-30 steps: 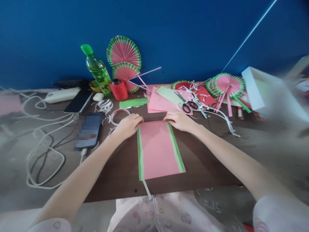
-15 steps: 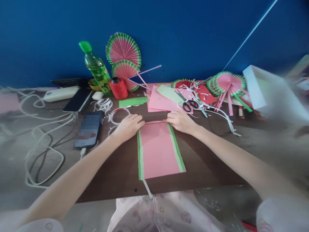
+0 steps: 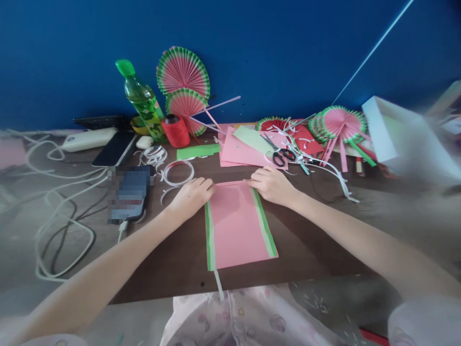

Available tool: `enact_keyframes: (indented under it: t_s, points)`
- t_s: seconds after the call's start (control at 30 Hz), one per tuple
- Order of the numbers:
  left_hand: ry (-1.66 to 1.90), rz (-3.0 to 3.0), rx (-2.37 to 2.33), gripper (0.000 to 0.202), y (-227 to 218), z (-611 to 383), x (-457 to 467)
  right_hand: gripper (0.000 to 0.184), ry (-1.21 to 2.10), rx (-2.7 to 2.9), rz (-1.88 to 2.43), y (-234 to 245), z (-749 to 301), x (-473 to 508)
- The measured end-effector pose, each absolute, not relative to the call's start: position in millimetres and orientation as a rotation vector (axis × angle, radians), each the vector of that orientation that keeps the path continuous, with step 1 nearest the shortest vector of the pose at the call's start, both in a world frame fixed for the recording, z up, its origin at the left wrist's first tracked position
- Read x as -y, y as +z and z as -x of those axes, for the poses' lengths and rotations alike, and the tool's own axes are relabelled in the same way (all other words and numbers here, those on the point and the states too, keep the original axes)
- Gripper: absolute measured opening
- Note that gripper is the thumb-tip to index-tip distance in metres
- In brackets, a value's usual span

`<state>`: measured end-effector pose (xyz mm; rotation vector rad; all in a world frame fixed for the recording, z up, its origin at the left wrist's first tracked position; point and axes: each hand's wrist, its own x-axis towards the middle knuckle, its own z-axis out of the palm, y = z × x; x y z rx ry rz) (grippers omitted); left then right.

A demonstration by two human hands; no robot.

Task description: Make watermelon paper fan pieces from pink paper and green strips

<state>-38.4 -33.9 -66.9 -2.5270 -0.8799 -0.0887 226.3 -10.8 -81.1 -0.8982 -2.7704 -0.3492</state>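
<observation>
- Pressing with our left hand [image 3: 190,194] and right hand [image 3: 272,185], fingers half-curled, we keep fingertips on the far edge of the pink sheet [image 3: 236,226]; we cannot tell whether they pinch it.
- The sheet lies flat mid-desk, just before us.
- The desk [image 3: 173,259] is dark brown, with scissors [image 3: 281,156] and a phone [image 3: 129,192] nearby; a blue wall [image 3: 252,48] rises behind.
- The sheet's long axis runs from us toward the wall, with green strips along both long sides.
</observation>
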Motion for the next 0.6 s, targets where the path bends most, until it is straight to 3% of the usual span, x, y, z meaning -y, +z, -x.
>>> enact_keyframes:
  t_s: [0.3,0.6]
  points:
    - [-0.013,2.499,1.021,0.041,-72.5,26.2,45.4,0.048,-0.352,2.822,1.103,-70.5,-206.0,31.6]
    - [-0.038,2.530,1.080,0.037,-67.1,16.4,45.3,0.049,-0.429,2.841,1.193,-66.9,-195.7,36.2]
